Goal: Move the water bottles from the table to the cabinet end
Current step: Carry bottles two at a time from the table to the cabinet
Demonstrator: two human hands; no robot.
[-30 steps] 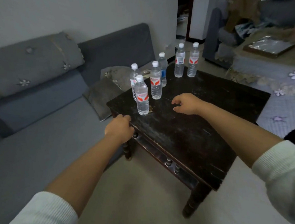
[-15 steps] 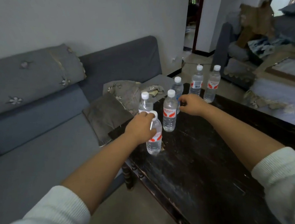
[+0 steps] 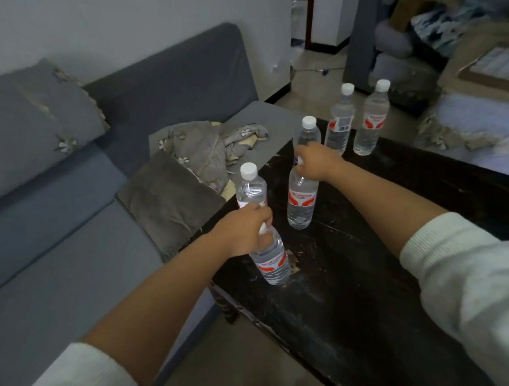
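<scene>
Several clear water bottles with white caps and red labels stand on a dark wooden table (image 3: 363, 291). My left hand (image 3: 246, 232) grips the top of the nearest bottle (image 3: 273, 260) at the table's left corner. My right hand (image 3: 316, 161) grips the neck of a second bottle (image 3: 301, 201) just behind it. A third bottle (image 3: 250, 187) stands beside my left hand, and a fourth bottle (image 3: 306, 134) stands behind my right hand. Two more bottles (image 3: 338, 124) (image 3: 370, 124) stand at the far edge. No cabinet is in view.
A grey sofa (image 3: 65, 224) with cushions and a crumpled cloth (image 3: 206, 147) runs along the table's left side. A bed with a flowered cover (image 3: 489, 147) lies to the right. A doorway (image 3: 308, 9) opens at the back. Pale floor shows below the table.
Both hands have gone from hovering over the table to the bottles: the left now holds the nearest bottle's top, the right holds the second bottle's neck. The camera has moved closer.
</scene>
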